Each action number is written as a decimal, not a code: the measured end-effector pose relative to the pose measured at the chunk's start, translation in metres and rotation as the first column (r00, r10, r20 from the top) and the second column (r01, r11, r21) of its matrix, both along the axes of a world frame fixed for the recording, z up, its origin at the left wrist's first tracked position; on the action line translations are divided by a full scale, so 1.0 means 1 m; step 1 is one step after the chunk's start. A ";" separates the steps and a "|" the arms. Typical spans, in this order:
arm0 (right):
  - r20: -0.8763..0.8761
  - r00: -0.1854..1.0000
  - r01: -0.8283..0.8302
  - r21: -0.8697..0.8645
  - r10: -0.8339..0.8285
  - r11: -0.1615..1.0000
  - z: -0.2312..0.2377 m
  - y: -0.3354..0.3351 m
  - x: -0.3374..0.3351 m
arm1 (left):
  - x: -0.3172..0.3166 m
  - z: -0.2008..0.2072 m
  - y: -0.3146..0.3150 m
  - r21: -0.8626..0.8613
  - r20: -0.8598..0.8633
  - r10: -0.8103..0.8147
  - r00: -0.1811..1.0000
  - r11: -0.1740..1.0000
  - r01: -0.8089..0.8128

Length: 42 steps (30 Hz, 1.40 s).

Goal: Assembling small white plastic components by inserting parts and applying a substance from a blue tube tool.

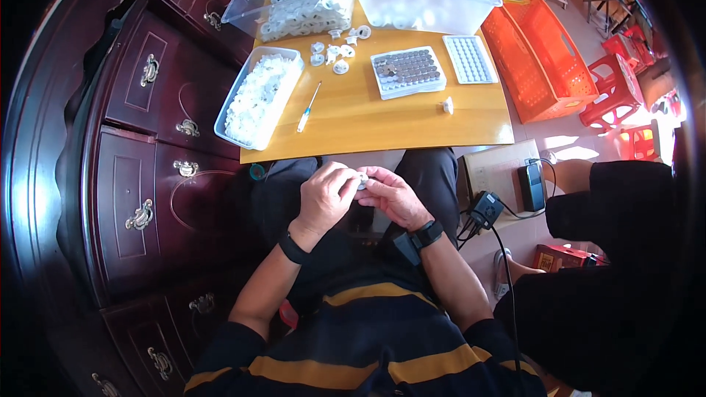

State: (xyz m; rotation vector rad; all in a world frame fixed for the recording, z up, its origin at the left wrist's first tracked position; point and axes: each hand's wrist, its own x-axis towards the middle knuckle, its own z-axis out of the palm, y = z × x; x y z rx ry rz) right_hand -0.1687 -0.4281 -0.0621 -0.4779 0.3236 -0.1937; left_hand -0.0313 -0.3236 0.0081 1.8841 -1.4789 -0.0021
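Observation:
Over my lap, just off the table's near edge, my left hand [326, 192] and my right hand [391, 195] meet with fingers pinched round a small white round plastic part [362, 181]. Fingers cover most of it, so its details are hidden. On the table, a screwdriver [309, 108] with a pale handle lies beyond my left hand. Several similar white plastic parts [340, 66] lie loose farther back. One more white part [447, 105] sits by itself near the right edge. A white tray of silvery round discs [407, 70] stands between them.
A white tub of small translucent pieces [257, 95] stands at the table's left. Behind are two clear bins [294, 28], [434, 18] holding white parts. A white tray [471, 59], an orange crate [540, 59] and a black adapter with cables [486, 209] are to the right. Dark drawers [132, 176] line the left.

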 end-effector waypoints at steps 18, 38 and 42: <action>-0.131 0.989 -0.109 -0.305 0.071 0.946 0.000 0.006 0.007 | 0.000 -0.018 0.018 0.073 -0.118 0.057 0.991 0.996 -0.049; -0.133 0.970 -0.240 -0.412 0.202 0.879 0.014 0.001 0.009 | 0.014 -0.039 0.032 0.252 -0.714 0.170 0.679 0.967 0.023; -0.117 0.965 -0.260 -0.271 0.236 0.927 0.015 -0.009 0.012 | 0.040 -0.001 0.034 0.261 -0.658 0.068 0.750 0.955 0.143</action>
